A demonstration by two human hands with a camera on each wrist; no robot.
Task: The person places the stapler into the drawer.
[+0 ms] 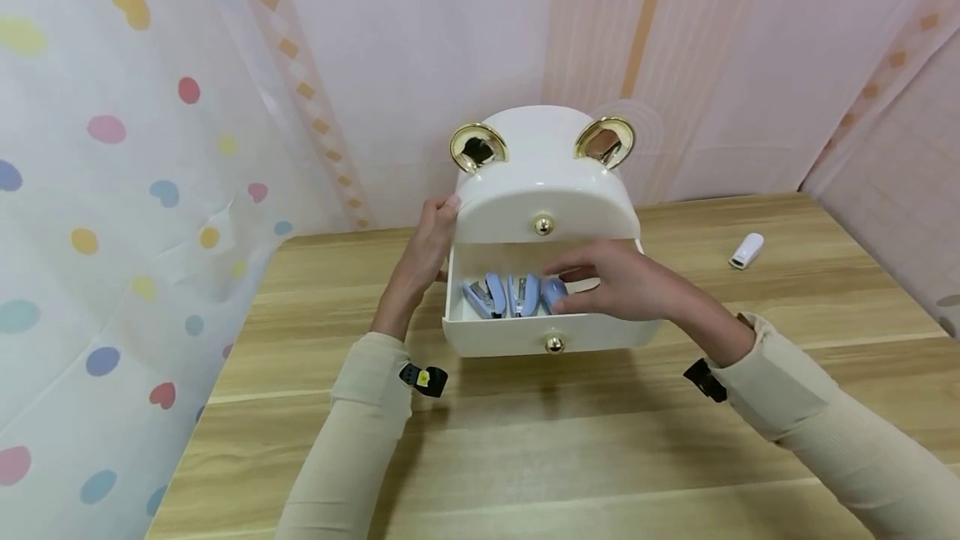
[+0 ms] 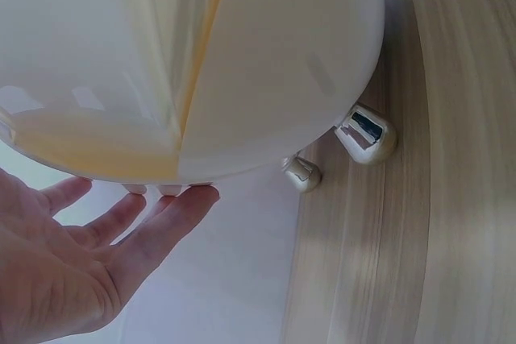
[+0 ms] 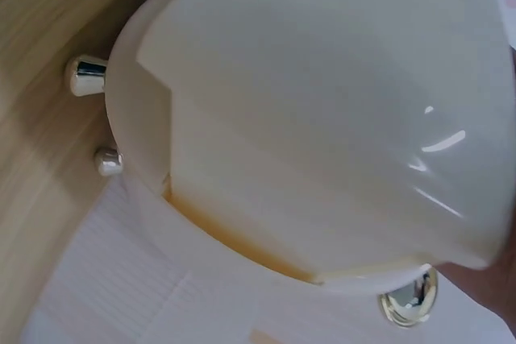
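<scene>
Head view: white storage box (image 1: 543,190) with gold ears stands mid-table (image 1: 525,457), its lower drawer (image 1: 510,336) pulled out. Left hand (image 1: 423,252) rests flat against the box's left side, fingers straight. Right hand (image 1: 622,282) reaches into the drawer, fingers loosely extended, tips touching the rightmost of the blue staplers (image 1: 510,294) lined up inside. Small white object (image 1: 746,250) lies well apart, right.
</scene>
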